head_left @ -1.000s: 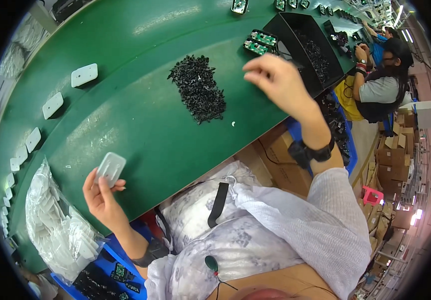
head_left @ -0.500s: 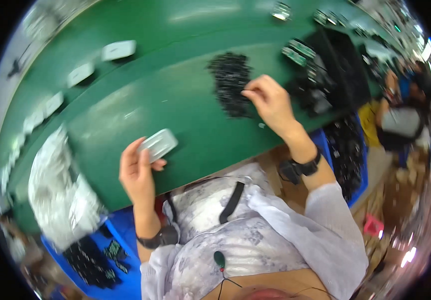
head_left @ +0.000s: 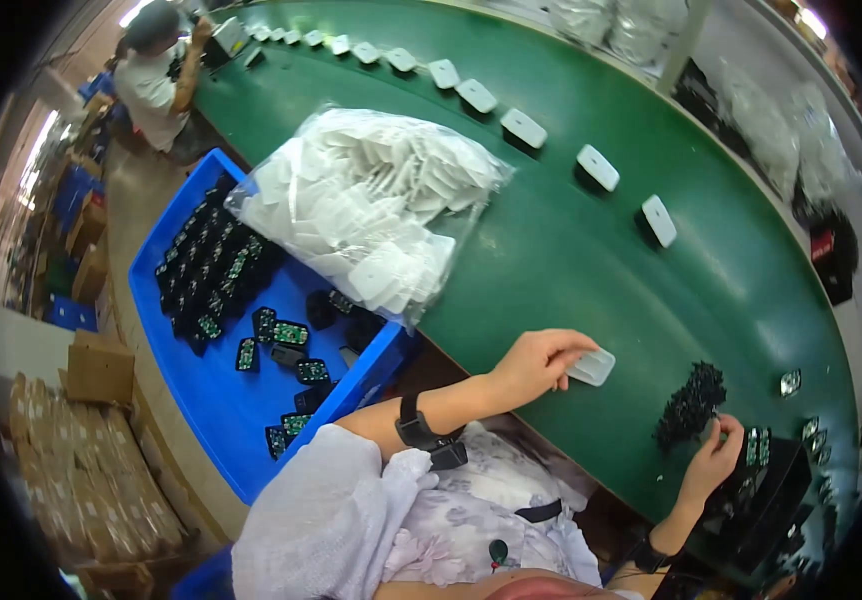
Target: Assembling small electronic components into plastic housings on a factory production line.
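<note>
A: What is the left hand [head_left: 536,368] doing?

B: It's gripping a pale plastic cover [head_left: 594,368] by one end, just above the green table [head_left: 551,240]. The fingers are leaving most of the broad face uncovered — probably so it's staying easy to see and get at.

A: And the right hand [head_left: 713,462]?

B: Its fingertips are curling together at the near edge of a pile of small black parts [head_left: 689,408]. I can't tell whether they're pinching a piece or touching the pile.

A: Why is the pile sitting there?

B: It's lying to the right of the cover, likely for easy reach with that hand while the other is doing the holding.

A: The clear bag of white covers [head_left: 351,200]?

B: It's slumping at the table's edge, partly overhanging the blue bin [head_left: 216,410], where circuit-board units [head_left: 291,332] are lying. I'd guess both are being kept on the left as stock.

A: Is any writing showing?

B: Nothing I'm able to read. The row of white covers [head_left: 597,167] along the table is showing small dark marks, too tiny to make out — and I'm seeing no legible label on the bag or bin.
</note>
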Tool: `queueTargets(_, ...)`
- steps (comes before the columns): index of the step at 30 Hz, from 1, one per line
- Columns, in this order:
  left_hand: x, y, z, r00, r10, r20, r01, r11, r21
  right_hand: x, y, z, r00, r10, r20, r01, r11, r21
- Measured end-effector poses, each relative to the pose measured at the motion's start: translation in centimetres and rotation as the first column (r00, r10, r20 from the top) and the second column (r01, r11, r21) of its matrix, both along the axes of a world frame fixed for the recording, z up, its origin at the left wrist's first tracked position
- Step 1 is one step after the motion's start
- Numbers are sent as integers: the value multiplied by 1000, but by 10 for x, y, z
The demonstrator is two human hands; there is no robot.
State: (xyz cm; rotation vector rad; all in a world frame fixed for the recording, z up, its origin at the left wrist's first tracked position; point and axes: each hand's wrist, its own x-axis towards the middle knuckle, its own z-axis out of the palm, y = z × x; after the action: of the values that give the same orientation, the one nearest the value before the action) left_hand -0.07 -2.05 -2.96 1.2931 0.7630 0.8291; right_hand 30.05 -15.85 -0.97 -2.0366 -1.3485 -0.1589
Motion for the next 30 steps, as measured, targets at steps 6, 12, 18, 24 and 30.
queueTargets(6,4,-4,2,1000,12,-20,-10,997,76,-7,7,7,988,24,-152,-22,1000,20)
queueTargets(12,20,-13,8,999,49,-24,-35,913,406,-98,44,29,695,335,-637,-319,937,145)
queueTargets(18,11,-12,17,989,134,-62,-67,784,617,-150,67,32,610,451,-652,-420,881,216)
queueTargets(24,-5,-7,20,972,214,-94,-99,741,664,-151,75,32,652,470,-595,-481,863,155)
queueTargets(30,-6,-9,19,996,70,-57,-37,891,452,-147,70,25,576,471,-669,-526,839,139)
